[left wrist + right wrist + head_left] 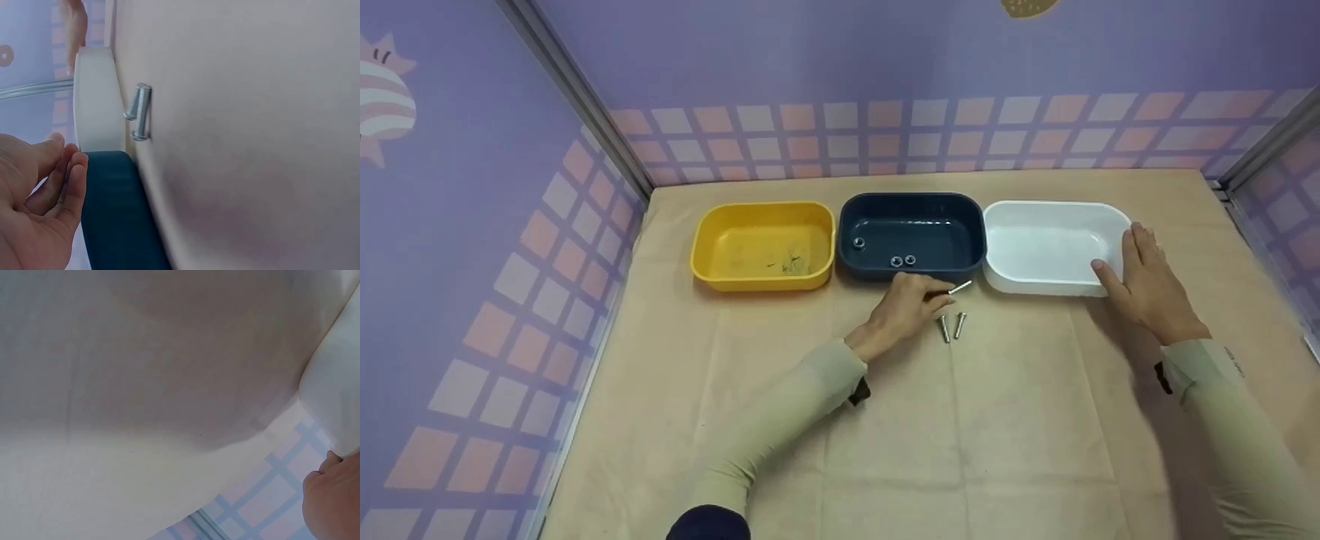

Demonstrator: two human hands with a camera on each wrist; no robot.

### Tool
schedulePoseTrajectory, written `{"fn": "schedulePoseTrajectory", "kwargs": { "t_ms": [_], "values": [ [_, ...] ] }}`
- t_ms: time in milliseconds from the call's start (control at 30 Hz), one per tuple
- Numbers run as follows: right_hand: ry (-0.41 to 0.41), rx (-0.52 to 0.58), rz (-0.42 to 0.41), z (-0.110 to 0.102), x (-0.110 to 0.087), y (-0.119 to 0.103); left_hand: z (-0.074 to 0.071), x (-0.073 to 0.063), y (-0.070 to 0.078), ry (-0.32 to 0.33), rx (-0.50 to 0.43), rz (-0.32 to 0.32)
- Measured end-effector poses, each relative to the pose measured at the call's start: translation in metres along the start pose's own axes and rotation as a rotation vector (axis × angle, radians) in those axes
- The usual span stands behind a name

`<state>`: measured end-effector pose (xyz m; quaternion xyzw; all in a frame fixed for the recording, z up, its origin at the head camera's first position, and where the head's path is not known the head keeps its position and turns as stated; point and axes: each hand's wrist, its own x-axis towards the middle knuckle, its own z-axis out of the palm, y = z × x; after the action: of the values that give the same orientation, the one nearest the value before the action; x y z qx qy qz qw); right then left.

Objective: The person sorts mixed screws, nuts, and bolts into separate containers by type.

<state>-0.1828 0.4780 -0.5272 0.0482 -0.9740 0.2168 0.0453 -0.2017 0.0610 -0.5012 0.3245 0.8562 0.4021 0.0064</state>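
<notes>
My left hand (901, 311) pinches a silver screw (961, 286) between thumb and fingertips, just in front of the dark blue tray (913, 274); in the left wrist view the fingertips hide the screw. Two more screws (142, 112) lie side by side on the cloth, close to that hand. My right hand (1155, 292) rests against the right end of the white tray (1039, 286), its fingers straight along the outside and its thumb over the front rim. Several nuts (896, 262) lie inside the dark blue tray.
To the left stands a yellow tray (761, 285) with small dark bits in its bottom. The three trays form a row on a beige cloth (900, 450). Patterned purple walls (780, 60) stand behind and at the sides.
</notes>
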Motion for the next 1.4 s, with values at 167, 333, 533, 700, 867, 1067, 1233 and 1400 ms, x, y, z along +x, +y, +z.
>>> {"fn": "schedulePoseTrajectory", "kwargs": {
  "t_ms": [167,333,533,700,867,1067,1233,1400],
  "values": [
    [-0.004,-0.01,0.003,-0.001,0.0,-0.001,0.003,0.01,0.008,-0.019,-0.027,0.001],
    [-0.012,-0.018,0.009,-0.001,-0.001,-0.003,0.007,0.021,0.014,-0.026,-0.052,0.005],
    [0.0,-0.021,0.004,-0.001,-0.002,-0.003,0.014,0.036,0.022,-0.043,-0.061,0.017],
    [0.004,-0.029,0.009,-0.001,-0.003,-0.001,0.019,0.049,0.03,-0.051,-0.083,0.023],
    [-0.011,-0.027,0.013,-0.001,-0.001,-0.003,0.024,0.065,0.036,-0.058,-0.075,0.014],
    [-0.02,-0.031,0.014,-0.001,0.001,-0.004,0.031,0.084,0.039,-0.044,-0.006,-0.009],
    [-0.017,-0.038,0.016,-0.002,0.0,-0.004,0.039,0.099,0.039,-0.028,0.045,-0.019],
    [-0.011,-0.033,0.014,-0.002,0.001,-0.006,0.047,0.114,0.039,-0.014,0.075,-0.05]
  ]
}}
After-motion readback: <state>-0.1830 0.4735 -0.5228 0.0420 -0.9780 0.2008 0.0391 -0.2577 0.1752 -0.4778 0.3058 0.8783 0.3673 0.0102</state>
